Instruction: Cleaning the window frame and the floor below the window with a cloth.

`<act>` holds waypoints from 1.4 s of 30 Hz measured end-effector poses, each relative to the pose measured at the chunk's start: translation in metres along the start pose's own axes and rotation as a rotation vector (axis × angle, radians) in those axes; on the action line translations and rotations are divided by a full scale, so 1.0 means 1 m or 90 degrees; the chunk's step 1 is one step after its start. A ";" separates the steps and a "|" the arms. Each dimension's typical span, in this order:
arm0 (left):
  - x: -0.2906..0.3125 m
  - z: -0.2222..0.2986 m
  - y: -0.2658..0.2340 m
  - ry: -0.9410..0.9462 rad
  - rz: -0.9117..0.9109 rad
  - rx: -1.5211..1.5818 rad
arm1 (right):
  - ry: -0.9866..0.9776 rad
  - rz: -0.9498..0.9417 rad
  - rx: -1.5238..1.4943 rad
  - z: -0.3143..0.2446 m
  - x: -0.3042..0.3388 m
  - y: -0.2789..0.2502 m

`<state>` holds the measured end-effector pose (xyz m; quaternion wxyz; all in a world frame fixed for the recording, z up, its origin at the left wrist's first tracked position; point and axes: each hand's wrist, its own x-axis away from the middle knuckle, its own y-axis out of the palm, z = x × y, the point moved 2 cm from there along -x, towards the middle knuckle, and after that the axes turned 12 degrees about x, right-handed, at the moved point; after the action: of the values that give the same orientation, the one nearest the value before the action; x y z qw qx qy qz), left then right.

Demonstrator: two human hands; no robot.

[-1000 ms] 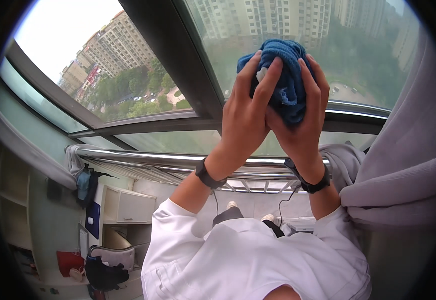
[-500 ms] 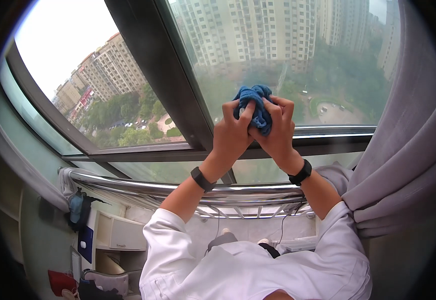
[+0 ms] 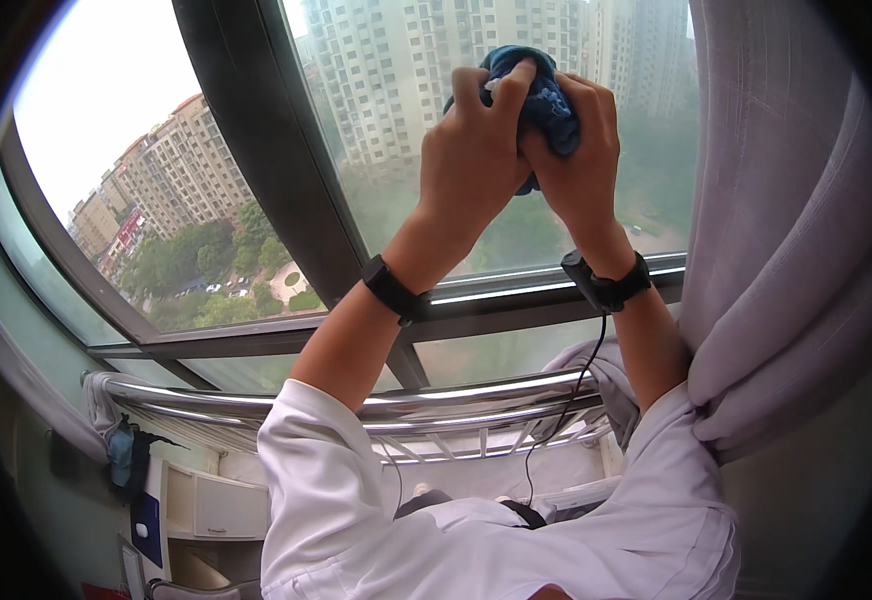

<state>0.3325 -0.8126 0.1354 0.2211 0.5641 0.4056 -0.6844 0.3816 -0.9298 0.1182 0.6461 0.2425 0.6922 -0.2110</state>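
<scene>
A bunched blue cloth [image 3: 548,112] is squeezed between both hands in front of the right window pane [image 3: 396,190]. My left hand [image 3: 471,150] has its fingers curled over the cloth from the left. From the right, my right hand [image 3: 581,165] wraps its fingers round the same cloth. The hands meet at their thumbs and both arms reach up and forward. Whether the cloth presses on the glass is hard to see, as the hands cover much of it. Each wrist wears a black band.
Dark window frame bars [image 3: 266,130] divide the panes. A shiny metal railing [image 3: 456,403] runs below the window. Grey curtain [image 3: 786,250] hangs close by my right arm. A black cable [image 3: 568,400] drops from the right wristband. A white cabinet [image 3: 226,500] stands at lower left.
Both hands have moved up the pane with the blue cloth, still gripping it together. The view has shifted a little, and the cable at the right wrist now shows.
</scene>
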 end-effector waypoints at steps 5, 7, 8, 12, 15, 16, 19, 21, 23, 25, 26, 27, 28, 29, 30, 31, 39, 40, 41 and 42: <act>0.062 0.007 0.036 -0.014 -0.124 0.030 | 0.062 -0.053 -0.017 0.025 0.077 -0.016; 0.095 0.008 0.036 -0.046 -0.189 0.048 | 0.126 -0.111 -0.077 0.019 0.112 -0.024; 0.107 0.007 0.029 -0.062 -0.223 0.058 | 0.161 -0.133 -0.108 0.010 0.123 -0.026; 0.114 -0.005 0.013 -0.081 -0.312 0.073 | 0.194 -0.221 -0.160 -0.001 0.126 -0.027; 0.071 0.005 0.017 -0.065 -0.242 0.067 | 0.145 -0.162 -0.113 0.013 0.089 -0.027; 0.052 0.009 0.024 -0.040 -0.209 0.064 | 0.133 -0.138 -0.087 0.018 0.067 -0.032; -0.004 0.026 0.044 0.024 -0.083 0.081 | 0.122 -0.077 -0.062 0.042 0.009 -0.046; -0.030 0.033 0.052 0.026 -0.060 0.070 | 0.132 -0.070 -0.060 0.049 -0.016 -0.053; -0.041 0.051 0.065 0.021 -0.067 0.080 | 0.161 -0.081 -0.053 0.056 -0.018 -0.069; -0.026 0.056 0.086 0.050 -0.087 0.100 | 0.225 -0.052 -0.057 0.080 0.007 -0.072; -0.011 0.056 0.092 0.043 -0.116 0.100 | 0.167 -0.032 0.018 0.086 0.023 -0.074; 0.006 0.056 0.102 0.062 -0.127 0.112 | 0.152 -0.037 0.038 0.092 0.044 -0.080; 0.025 0.057 0.109 0.066 -0.166 0.130 | 0.139 -0.041 0.058 0.097 0.065 -0.087; 0.048 0.051 0.115 0.064 -0.188 0.143 | 0.139 -0.075 0.062 0.094 0.087 -0.090; 0.072 0.048 0.115 0.062 -0.215 0.159 | 0.143 -0.111 0.068 0.089 0.107 -0.093; 0.094 0.047 0.110 0.032 -0.266 0.146 | 0.151 -0.151 0.067 0.084 0.126 -0.094; 0.105 0.045 0.109 -0.002 -0.349 0.157 | 0.232 -0.258 0.024 0.085 0.141 -0.099; 0.094 0.050 0.115 0.012 -0.312 0.163 | 0.226 -0.241 0.040 0.094 0.131 -0.104; 0.080 0.057 0.122 0.029 -0.277 0.173 | 0.218 -0.228 0.079 0.100 0.114 -0.110; 0.066 0.065 0.132 0.045 -0.241 0.183 | 0.200 -0.214 0.107 0.115 0.101 -0.116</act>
<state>0.3763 -0.9303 0.0349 -0.0077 0.5274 0.4100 -0.7441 0.3972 -1.0847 0.0060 0.4640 0.2070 0.7947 -0.3320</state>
